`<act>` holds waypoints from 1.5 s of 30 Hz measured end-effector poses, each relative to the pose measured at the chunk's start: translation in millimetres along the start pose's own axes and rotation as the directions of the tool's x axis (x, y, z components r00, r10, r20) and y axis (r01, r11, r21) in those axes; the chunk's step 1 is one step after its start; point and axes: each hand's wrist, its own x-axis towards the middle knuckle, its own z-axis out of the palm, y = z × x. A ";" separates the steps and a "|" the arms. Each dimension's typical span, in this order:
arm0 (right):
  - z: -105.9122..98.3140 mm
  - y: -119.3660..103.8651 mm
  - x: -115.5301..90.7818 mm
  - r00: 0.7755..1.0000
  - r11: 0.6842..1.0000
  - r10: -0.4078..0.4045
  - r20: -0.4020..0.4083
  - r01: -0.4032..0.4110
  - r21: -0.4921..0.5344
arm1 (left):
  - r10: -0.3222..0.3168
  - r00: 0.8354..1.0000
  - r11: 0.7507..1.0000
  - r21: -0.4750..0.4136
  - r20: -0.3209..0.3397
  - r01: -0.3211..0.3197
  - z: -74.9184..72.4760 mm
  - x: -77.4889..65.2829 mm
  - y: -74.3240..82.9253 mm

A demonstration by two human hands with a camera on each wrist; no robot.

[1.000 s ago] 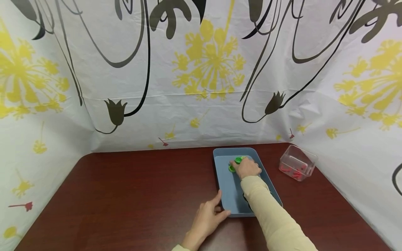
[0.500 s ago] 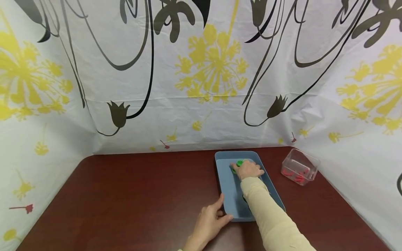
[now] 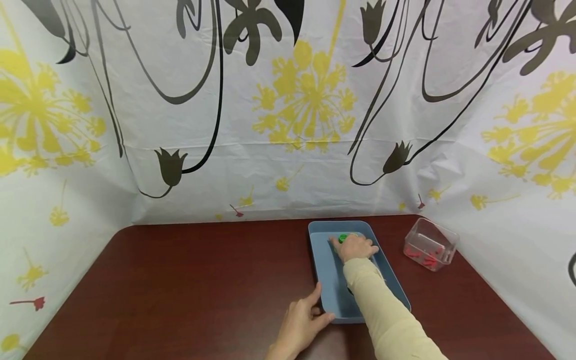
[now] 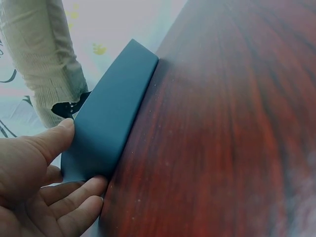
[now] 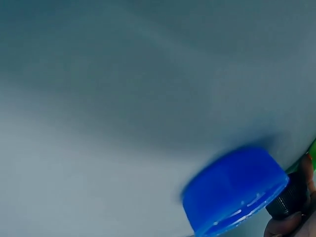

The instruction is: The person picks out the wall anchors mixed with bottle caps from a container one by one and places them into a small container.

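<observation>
A blue-grey tray [image 3: 332, 280] lies on the table. My left hand [image 3: 299, 322] grips its near left corner, with thumb and fingers on the outer walls, also seen in the left wrist view. Over the far part of the tray, my right hand [image 3: 355, 247] reaches down with bent fingers. A green bottle cap [image 3: 343, 238] shows beyond the thumb. In the right wrist view, a black ridged cap [image 5: 289, 197] sits between the fingers, and a blue bottle cap [image 5: 234, 192] is beside it on the tray floor. Most of the right fingertips are hidden.
A clear plastic box [image 3: 431, 245] with several small red pieces stands right of the tray. The dark red-brown table [image 3: 202, 280] extends to the left. A white patterned sheet [image 3: 252, 165] hangs along the back and sides.
The whole head view has shifted slightly. My right hand covers more of the green caps than a second ago, so less green shows. The left hand stays on the tray corner.
</observation>
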 end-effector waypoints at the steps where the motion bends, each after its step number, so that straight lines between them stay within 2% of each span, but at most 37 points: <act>1: 0.3 -0.1 -0.2 1.000 1.000 0.001 0.000 -0.001 0.003 | 0.000 1.000 1.000 -0.001 0.001 0.000 0.0 -0.1 -0.2; 20: -4.9 -2.0 5.4 0.997 1.000 0.022 0.078 -0.022 0.000 | 0.005 1.000 1.000 0.009 -0.009 -0.005 1.3 0.6 -1.4; 29: -2.8 -2.4 6.6 0.997 1.000 0.020 0.074 -0.019 -0.012 | 0.003 1.000 1.000 0.005 -0.005 -0.003 1.1 0.4 -1.2; 36: 0.4 -3.1 8.8 0.999 1.000 0.011 0.044 -0.010 -0.016 | 0.011 1.000 1.000 0.001 -0.002 -0.011 0.7 0.7 -1.1; 45: -0.1 -3.5 6.9 1.000 1.000 -0.012 0.011 0.012 -0.015 | -0.010 1.000 1.000 -0.010 0.014 0.010 1.2 0.7 -1.1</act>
